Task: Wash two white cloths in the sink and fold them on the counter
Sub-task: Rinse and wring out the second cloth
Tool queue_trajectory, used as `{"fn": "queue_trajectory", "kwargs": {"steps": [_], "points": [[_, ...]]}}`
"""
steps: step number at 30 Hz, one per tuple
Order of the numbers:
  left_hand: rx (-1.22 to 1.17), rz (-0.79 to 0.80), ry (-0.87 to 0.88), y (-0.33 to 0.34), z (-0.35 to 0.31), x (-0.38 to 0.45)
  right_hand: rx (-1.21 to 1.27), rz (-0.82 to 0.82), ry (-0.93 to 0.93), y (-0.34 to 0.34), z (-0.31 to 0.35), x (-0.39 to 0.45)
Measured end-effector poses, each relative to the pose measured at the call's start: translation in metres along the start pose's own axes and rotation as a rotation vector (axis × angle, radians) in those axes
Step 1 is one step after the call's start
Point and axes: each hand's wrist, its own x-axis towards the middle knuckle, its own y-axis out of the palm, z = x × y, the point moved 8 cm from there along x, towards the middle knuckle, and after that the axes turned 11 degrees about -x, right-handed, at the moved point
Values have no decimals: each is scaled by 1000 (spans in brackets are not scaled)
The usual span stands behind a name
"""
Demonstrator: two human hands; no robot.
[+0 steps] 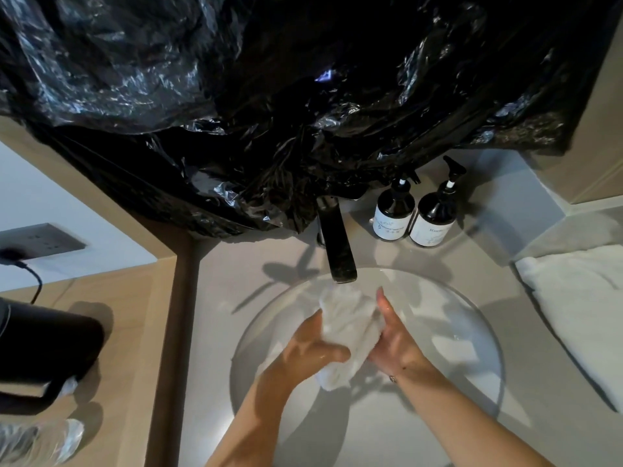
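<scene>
A bunched wet white cloth (347, 328) is held over the round white sink (472, 332), right under the dark tap (338, 251). My left hand (310, 352) grips the cloth from the left, thumb across its lower part. On the right side my right hand (394, 338) holds the same cloth, thumb pointing up along it. A second white cloth (580, 298) lies flat on the grey counter (215, 298) at the right edge. Whether water runs from the tap is hard to tell.
Two dark pump bottles (394, 210) (435, 217) stand behind the sink on the right. Black plastic sheeting (269, 96) hangs over the wall above. At the left are a wall socket (43, 241) with a cable and a black appliance (43, 348).
</scene>
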Motion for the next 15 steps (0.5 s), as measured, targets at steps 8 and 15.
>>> {"fn": "queue_trajectory", "kwargs": {"steps": [8, 15], "points": [[232, -113, -117, -7, 16, 13, -134, -200, -10, -9, 6, 11], [-658, -208, -440, -21, 62, -32, -192, -242, -97, 3, 15, 21]]}}
